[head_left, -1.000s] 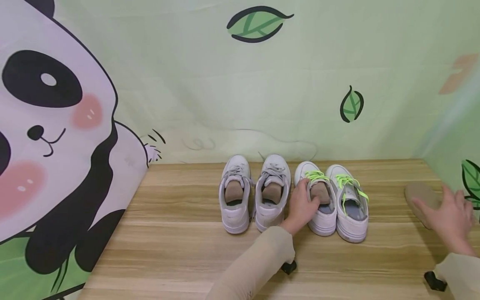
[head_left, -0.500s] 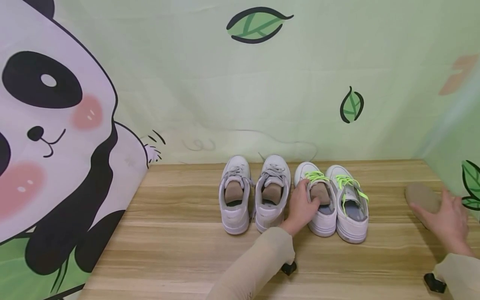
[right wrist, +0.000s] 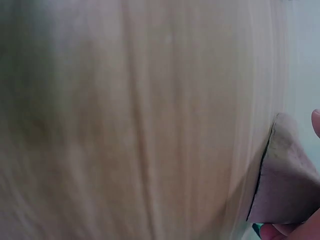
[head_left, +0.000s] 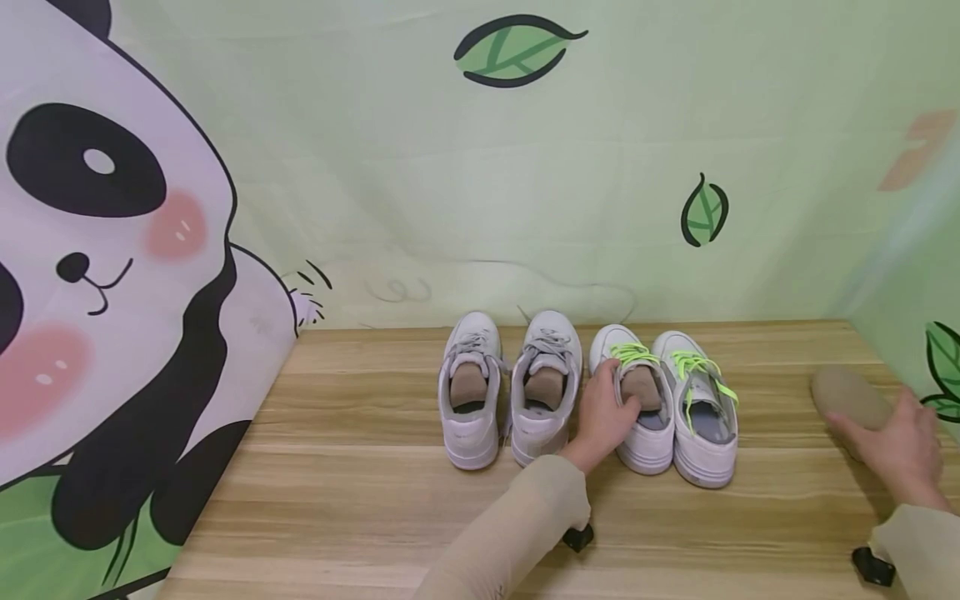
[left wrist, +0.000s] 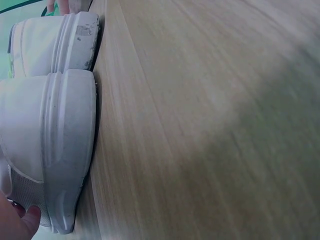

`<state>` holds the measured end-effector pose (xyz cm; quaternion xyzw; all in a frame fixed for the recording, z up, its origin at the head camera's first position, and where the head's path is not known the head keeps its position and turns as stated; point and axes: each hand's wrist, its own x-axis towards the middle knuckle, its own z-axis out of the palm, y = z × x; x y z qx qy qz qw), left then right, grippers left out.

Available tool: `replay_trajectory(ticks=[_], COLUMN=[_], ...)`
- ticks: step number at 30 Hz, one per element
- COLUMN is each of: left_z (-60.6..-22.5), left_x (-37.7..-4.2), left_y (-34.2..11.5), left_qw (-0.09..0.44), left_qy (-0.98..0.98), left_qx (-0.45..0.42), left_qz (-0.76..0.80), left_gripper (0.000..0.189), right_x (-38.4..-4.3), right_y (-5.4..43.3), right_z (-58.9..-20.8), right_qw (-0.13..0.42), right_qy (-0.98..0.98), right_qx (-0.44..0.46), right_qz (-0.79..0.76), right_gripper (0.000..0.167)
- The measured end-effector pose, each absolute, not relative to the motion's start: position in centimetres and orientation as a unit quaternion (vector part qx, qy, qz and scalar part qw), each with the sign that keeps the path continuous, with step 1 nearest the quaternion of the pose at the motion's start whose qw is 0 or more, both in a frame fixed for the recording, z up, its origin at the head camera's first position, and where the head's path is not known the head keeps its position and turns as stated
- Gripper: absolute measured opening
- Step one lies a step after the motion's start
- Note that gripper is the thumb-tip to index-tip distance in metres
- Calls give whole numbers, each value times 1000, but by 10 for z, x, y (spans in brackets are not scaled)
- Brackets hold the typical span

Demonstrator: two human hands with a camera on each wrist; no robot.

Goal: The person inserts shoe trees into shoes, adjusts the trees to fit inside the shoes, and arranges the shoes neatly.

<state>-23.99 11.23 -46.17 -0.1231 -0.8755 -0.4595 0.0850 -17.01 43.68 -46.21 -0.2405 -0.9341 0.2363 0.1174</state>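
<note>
My left hand point(head_left: 603, 417) grips the side of a white sneaker with lime-green laces point(head_left: 652, 446), its thumb at the shoe's opening. Inside that shoe a brown insole-like pad point(head_left: 640, 387) shows. The matching sneaker point(head_left: 705, 454) stands directly to its right, grey inside. At the far right my right hand point(head_left: 900, 446) holds a beige, rounded insole point(head_left: 851, 400), with the thumb along its near edge. The right wrist view shows this insole point(right wrist: 287, 175) bent, with a thin dark edge. Part of it is hidden behind the hand.
Left of my left hand stands a pair of white sneakers with grey laces, the left one point(head_left: 471, 442) and the right one point(head_left: 536, 433), each with a brown pad inside. Behind the wooden surface point(head_left: 360, 517) hangs a green printed backdrop point(head_left: 360, 167) with a panda.
My right hand's fingers have come down and in around the beige insole, whose visible part has shifted slightly. My left hand and the sneakers have stayed put.
</note>
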Motion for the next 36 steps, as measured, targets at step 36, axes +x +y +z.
replay_trajectory(ticks=[36], left_z=[-460], left_x=[-240], left_y=[112], left_qw=[80], left_qy=[-881], left_qx=[-109], left_qz=[-454], left_gripper=[50], right_x=[-169], right_y=[445], right_z=[-460], right_qw=[25], right_qy=[-924], right_qx=[-284], right_qz=[253], right_gripper=[87])
